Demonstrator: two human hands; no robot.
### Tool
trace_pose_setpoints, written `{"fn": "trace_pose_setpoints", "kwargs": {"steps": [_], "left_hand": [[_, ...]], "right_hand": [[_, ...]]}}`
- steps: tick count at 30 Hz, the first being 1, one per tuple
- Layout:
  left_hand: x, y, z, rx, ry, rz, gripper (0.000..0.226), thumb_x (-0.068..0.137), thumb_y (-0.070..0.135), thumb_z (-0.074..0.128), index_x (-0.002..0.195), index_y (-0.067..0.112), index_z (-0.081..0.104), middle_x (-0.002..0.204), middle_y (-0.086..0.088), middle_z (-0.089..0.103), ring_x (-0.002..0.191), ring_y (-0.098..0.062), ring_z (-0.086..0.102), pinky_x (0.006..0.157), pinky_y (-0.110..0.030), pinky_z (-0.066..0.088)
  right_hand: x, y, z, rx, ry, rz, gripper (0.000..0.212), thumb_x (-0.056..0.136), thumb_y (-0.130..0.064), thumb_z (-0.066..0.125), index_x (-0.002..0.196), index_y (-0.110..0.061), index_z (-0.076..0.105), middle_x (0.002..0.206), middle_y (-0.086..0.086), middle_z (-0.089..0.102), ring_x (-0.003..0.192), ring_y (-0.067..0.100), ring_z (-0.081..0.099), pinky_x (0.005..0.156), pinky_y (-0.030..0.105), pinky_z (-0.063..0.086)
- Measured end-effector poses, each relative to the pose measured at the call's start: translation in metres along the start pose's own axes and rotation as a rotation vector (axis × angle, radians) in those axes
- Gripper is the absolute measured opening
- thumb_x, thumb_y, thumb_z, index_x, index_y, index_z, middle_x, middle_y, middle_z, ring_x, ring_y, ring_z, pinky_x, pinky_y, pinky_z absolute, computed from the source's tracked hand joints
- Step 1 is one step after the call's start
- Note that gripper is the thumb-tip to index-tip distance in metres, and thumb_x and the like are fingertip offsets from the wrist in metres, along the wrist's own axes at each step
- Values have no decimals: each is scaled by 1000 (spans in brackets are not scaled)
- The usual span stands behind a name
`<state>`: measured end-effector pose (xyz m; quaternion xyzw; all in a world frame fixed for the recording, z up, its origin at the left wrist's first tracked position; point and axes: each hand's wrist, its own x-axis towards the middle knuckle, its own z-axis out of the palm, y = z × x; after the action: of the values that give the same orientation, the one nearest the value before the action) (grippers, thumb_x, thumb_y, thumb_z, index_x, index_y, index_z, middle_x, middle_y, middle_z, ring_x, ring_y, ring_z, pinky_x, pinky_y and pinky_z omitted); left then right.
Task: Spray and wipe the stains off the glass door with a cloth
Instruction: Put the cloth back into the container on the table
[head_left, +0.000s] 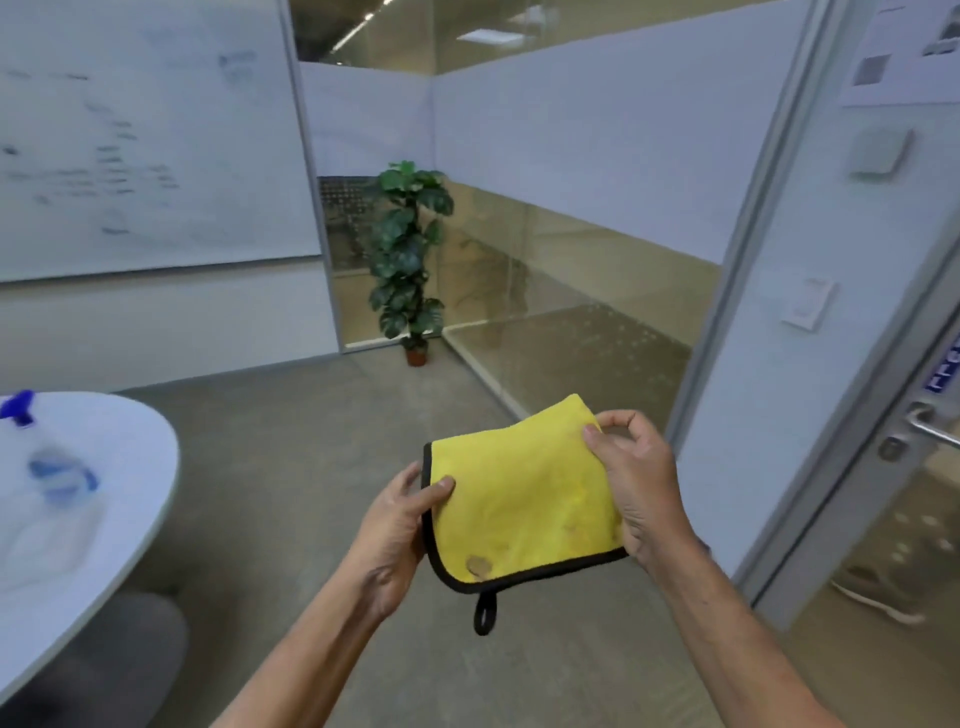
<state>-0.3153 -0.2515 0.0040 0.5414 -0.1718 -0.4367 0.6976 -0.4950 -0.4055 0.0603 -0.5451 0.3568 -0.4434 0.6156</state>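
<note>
Both hands (400, 525) (641, 488) pinch cloth (524, 499); spray bottle (49, 467) on table (150, 467) left; glass door (883, 467) right.

Fluffy matt yellow cloth (524, 499) with stitched black edging, glossy glass door (883, 561), metal handle (930, 423)

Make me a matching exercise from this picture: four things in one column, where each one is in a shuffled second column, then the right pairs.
Things:
1. yellow cloth
2. spray bottle
3. potted plant
4. door handle

Places:
A. far corner of the room, on the floor
B. right edge of the view
C. on the white table, left
D. held between the left hand and right hand

Pairs: 1-D, 2-C, 3-A, 4-B
</note>
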Motion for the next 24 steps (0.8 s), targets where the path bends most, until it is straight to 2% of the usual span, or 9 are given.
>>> {"fn": "trace_pose_setpoints", "kwargs": {"steps": [4, 7, 9, 11, 14, 18, 20, 22, 24], "left_hand": [[-4, 24, -65, 37, -19, 90, 104, 70, 6, 90, 157, 32, 38, 108, 2, 83, 108, -19, 77, 87, -31, 61], [-8, 41, -99, 268, -25, 158, 116, 64, 2, 92, 159, 37, 37, 143, 13, 64, 130, -13, 62, 101, -29, 53], [-9, 53, -119, 445, 9, 218, 113, 68, 2, 89, 157, 46, 36, 149, 19, 49, 132, -5, 54, 99, -22, 49], [-9, 64, -141, 560, 61, 260, 104, 73, -1, 85, 156, 44, 41, 147, 18, 48, 121, 2, 55, 84, -9, 51], [-8, 79, -178, 725, 185, 341, 79, 78, -2, 80, 146, 32, 58, 138, 11, 58, 102, 12, 61, 71, 0, 48], [-9, 94, -230, 893, 331, 448, 41, 76, 5, 80, 104, 35, 75, 108, 8, 72, 101, -6, 67, 80, -17, 53], [-9, 98, -254, 979, 401, 491, 30, 74, 8, 82, 93, 30, 75, 106, 4, 66, 106, -11, 58, 84, -14, 44], [-8, 98, -278, 1015, 455, 512, 27, 73, 8, 83, 93, 25, 74, 113, 5, 58, 110, -4, 50, 86, -4, 36], [-8, 98, -300, 1032, 495, 507, 27, 74, 9, 82, 94, 24, 72, 117, 7, 55, 112, -6, 48, 88, -6, 36]], "right_hand": [[-12, 17, 62, 1, -47, -1, 23, 99, -6, 67, 114, -22, 75, 99, 11, 82, 85, 16, 75, 80, 33, 59], [-14, 25, 96, -41, -88, 27, 21, 97, -5, 70, 110, -17, 79, 113, 1, 79, 112, 15, 73, 98, 33, 58], [-13, 30, 113, -49, -225, 68, 36, 90, 0, 76, 122, -16, 74, 122, 4, 77, 109, 14, 74, 90, 31, 61], [-13, 34, 130, -150, -375, 66, 65, 81, 9, 79, 137, -20, 64, 126, 1, 73, 104, 8, 75, 80, 24, 61], [-19, 40, 165, -383, -501, -11, 83, 78, 17, 70, 149, -22, 51, 132, 3, 66, 114, 16, 69, 90, 34, 61], [-21, 49, 218, -627, -529, -196, 71, 83, 7, 73, 145, -22, 55, 135, 2, 62, 122, 20, 61, 103, 41, 54], [-17, 55, 242, -714, -565, -297, 57, 84, -3, 77, 134, -27, 63, 124, -5, 64, 111, 14, 62, 90, 28, 54], [-10, 64, 265, -775, -606, -380, 43, 85, -11, 79, 120, -35, 68, 109, -11, 63, 98, 5, 61, 73, 12, 45], [-1, 77, 290, -808, -643, -440, 33, 85, -16, 79, 106, -40, 69, 98, -11, 58, 89, 3, 59, 68, 16, 44]]}}
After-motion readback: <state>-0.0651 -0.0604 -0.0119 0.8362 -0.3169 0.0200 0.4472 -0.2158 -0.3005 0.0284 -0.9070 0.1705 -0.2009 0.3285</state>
